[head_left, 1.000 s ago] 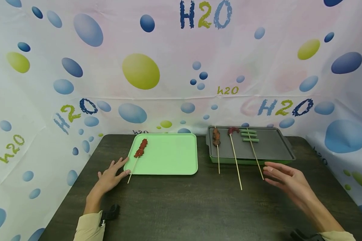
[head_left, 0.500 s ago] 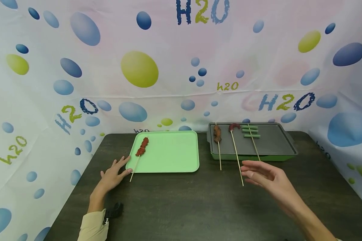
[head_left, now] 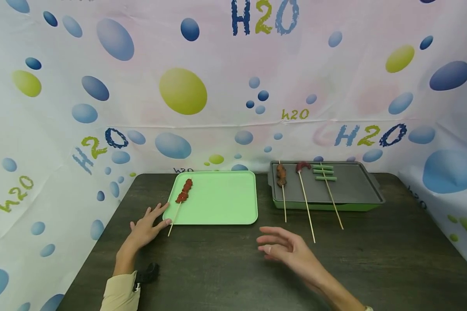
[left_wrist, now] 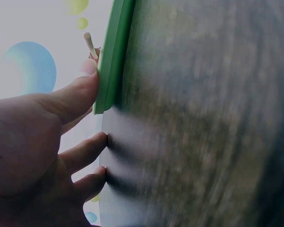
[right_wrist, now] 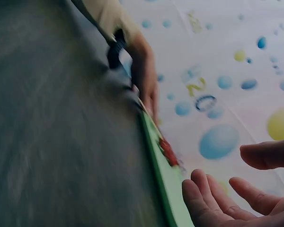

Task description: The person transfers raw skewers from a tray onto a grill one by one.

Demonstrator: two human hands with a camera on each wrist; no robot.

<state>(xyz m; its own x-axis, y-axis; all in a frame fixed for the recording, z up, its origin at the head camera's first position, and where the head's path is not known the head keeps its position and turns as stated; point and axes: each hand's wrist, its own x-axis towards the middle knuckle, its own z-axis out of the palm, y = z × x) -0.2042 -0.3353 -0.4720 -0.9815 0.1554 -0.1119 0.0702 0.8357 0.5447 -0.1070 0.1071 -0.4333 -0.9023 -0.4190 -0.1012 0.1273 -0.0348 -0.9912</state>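
Bare hands (head_left: pixel 144 230); a pale khaki left sleeve (head_left: pixel 118 293) — with a chunky black wrist device (head_left: pixel 149 273) at its end.

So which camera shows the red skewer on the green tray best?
The head view: the red skewer shows whole, its stick jutting past the near edge of the green tray. The left wrist view catches little more than the stick's end; the right wrist view shows the red skewer blurred.

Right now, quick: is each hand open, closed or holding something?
Left hand: open, resting against the green tray.
Right hand: open, holding nothing.
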